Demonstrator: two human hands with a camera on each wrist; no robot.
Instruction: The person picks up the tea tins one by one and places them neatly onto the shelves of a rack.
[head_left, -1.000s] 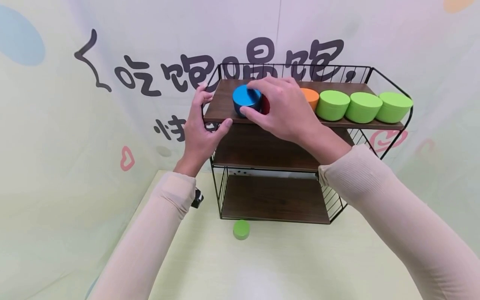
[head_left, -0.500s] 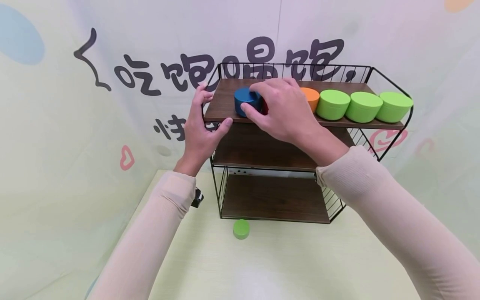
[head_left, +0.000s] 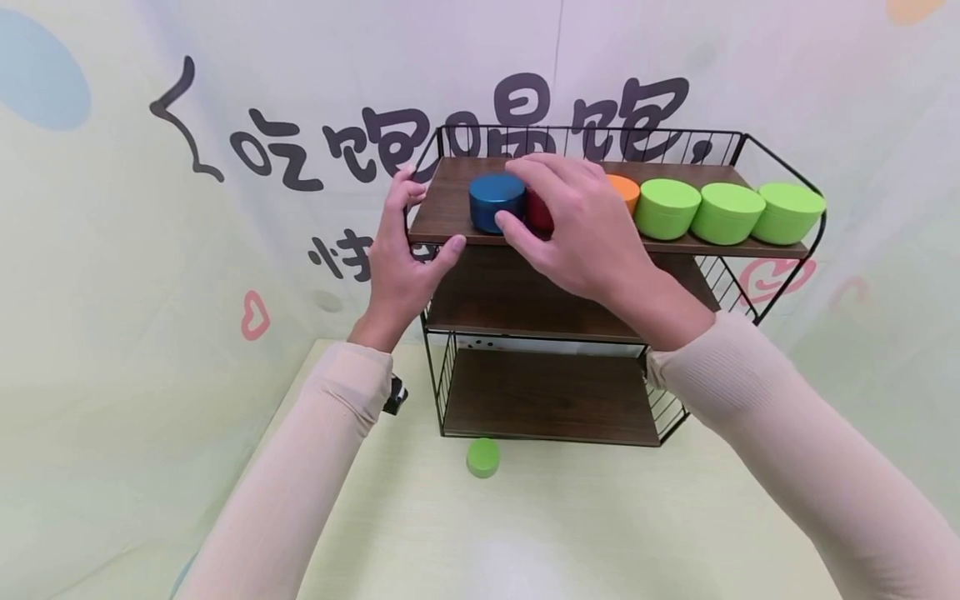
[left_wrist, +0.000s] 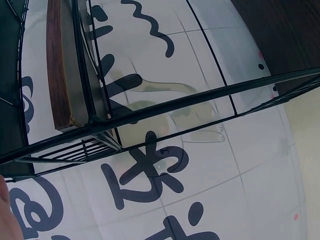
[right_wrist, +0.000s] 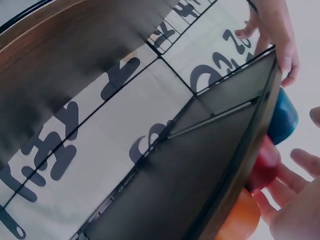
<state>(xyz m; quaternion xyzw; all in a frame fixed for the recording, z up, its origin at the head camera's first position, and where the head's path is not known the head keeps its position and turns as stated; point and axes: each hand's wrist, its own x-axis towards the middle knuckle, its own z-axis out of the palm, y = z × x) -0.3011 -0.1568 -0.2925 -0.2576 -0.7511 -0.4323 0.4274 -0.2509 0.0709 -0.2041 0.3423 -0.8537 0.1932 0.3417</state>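
Note:
A blue round jar (head_left: 497,202) stands upright near the left end of the top shelf of a wire-and-wood rack (head_left: 450,179). My right hand (head_left: 581,221) is at its right side, thumb and fingers spread apart; in the right wrist view the fingertips show a gap from the blue jar (right_wrist: 284,116). A red jar (head_left: 538,212) beside it is mostly covered by this hand, and some fingers lie against the red jar (right_wrist: 265,162) in the right wrist view. My left hand (head_left: 401,258) grips the rack's top left corner, thumb at the front edge, fingers round the side.
Right of the red jar, an orange jar (head_left: 624,192) and several green jars (head_left: 667,208) line the top shelf. A green round piece (head_left: 483,458) sits on the table (head_left: 570,525) before the rack. Behind hangs a printed cloth (head_left: 300,67) with dark lettering.
My right hand lets go of the blue jar, its fingers backing off slightly to the right and uncovering more of the blue and red jars. The left hand keeps its place.

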